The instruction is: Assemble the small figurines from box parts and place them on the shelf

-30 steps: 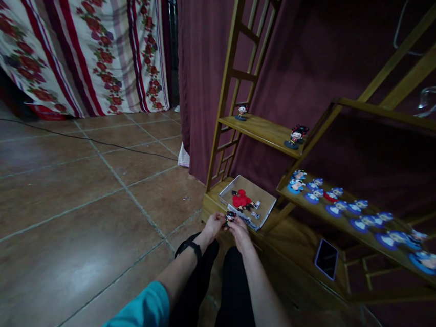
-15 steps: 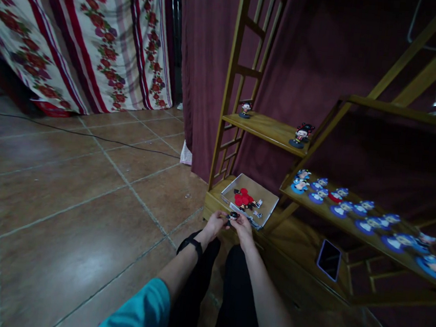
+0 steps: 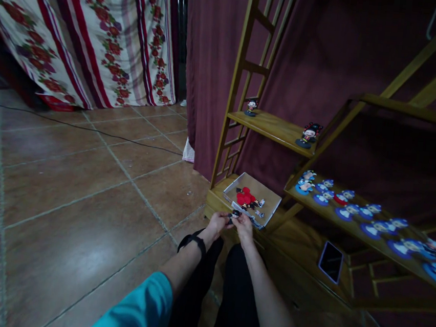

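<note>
A small dark-haired figurine is pinched between my two hands, just in front of the shallow box. My left hand, with a black band on its wrist, grips it from the left, at its dark lower part. From the right, the fingers of my right hand close on it too. Beyond my fingers, the shallow box rests on the low shelf and holds red pieces and several small black and white parts.
On the upper shelf stand a small figurine and a larger one. Several blue-and-white figurines line the right shelf. A phone lies on the low shelf. A black cable crosses the tiled floor.
My view has shifted slightly, so the shelves sit a little farther right. Both hands stay on the figurine in front of the box, with the figurine's head showing a bit more.
</note>
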### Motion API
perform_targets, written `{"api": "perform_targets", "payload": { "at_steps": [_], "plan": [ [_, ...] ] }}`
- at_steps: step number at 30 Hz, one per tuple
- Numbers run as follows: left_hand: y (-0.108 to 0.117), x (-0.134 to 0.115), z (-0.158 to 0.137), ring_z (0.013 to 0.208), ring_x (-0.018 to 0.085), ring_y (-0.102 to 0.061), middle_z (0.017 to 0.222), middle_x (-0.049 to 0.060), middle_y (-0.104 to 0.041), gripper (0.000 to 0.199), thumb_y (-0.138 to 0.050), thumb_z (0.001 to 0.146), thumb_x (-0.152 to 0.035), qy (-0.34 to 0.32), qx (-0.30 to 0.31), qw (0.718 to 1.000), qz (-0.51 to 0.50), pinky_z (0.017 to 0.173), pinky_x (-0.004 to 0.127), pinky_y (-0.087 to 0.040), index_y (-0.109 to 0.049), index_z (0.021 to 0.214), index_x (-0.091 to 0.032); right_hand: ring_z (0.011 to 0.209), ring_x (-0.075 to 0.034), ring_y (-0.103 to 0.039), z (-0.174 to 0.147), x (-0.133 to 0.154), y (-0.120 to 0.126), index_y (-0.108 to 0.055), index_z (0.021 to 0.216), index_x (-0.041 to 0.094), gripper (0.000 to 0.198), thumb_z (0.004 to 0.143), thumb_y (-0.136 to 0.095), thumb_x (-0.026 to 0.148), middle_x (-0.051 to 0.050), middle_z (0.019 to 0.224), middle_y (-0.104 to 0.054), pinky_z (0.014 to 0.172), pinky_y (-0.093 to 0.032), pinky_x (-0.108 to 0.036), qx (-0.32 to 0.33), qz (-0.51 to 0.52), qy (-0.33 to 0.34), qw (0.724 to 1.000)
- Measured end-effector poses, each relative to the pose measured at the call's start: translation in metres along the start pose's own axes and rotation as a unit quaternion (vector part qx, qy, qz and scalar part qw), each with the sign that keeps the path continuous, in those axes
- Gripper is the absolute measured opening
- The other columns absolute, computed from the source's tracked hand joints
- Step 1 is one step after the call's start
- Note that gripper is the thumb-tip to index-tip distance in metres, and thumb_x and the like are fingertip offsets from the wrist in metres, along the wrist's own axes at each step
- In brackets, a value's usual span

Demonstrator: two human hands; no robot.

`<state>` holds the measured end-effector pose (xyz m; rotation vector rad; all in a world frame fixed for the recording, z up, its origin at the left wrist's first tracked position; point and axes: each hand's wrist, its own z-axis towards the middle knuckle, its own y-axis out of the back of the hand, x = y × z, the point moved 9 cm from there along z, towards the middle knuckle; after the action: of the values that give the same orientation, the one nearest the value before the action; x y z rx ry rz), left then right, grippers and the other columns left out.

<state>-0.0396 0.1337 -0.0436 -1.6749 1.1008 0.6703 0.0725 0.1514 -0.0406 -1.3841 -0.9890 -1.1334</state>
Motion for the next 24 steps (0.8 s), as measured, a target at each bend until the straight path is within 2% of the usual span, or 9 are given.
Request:
{"api": "perform_targets", "payload": {
  "at_steps": [7,15,24],
  "plan": [
    [0.001,0.002,0.000,0.062,0.013,-0.059,0.065,0.006,-0.061,0.010,-0.057,0.066,-0.001,-0.004,-0.023,0.999,-0.029,0.062,0.025,-0.052,-0.059,0.070,-0.010,0.072,-0.018,-0.061,0.000,-0.004,0.000,-0.058,0.086,0.019,0.033,0.054,-0.066,0.024,-0.002,0.077,-0.066,0.067,-0.047,-0.031,-0.017,-0.001,0.007,1.000],
    [0.004,0.004,-0.001,0.063,0.014,-0.060,0.065,0.006,-0.061,0.009,-0.059,0.067,-0.004,-0.013,-0.053,0.998,-0.043,0.060,0.025,-0.052,-0.058,0.074,-0.010,0.075,-0.019,-0.061,-0.004,0.003,-0.002,-0.058,0.081,0.020,0.027,0.055,-0.066,0.024,-0.002,0.075,-0.067,0.066,-0.047,-0.030,-0.035,0.002,0.025,0.999],
    [0.004,-0.002,-0.004,0.058,0.012,-0.059,0.063,0.005,-0.060,0.017,-0.052,0.067,0.003,-0.004,-0.039,0.998,-0.054,0.061,0.025,-0.052,-0.058,0.076,-0.009,0.073,-0.017,-0.060,-0.005,0.007,-0.005,-0.058,0.081,0.019,0.029,0.054,-0.066,0.023,-0.002,0.077,-0.065,0.066,-0.047,-0.029,-0.019,0.001,0.021,1.000]
  ]
}}
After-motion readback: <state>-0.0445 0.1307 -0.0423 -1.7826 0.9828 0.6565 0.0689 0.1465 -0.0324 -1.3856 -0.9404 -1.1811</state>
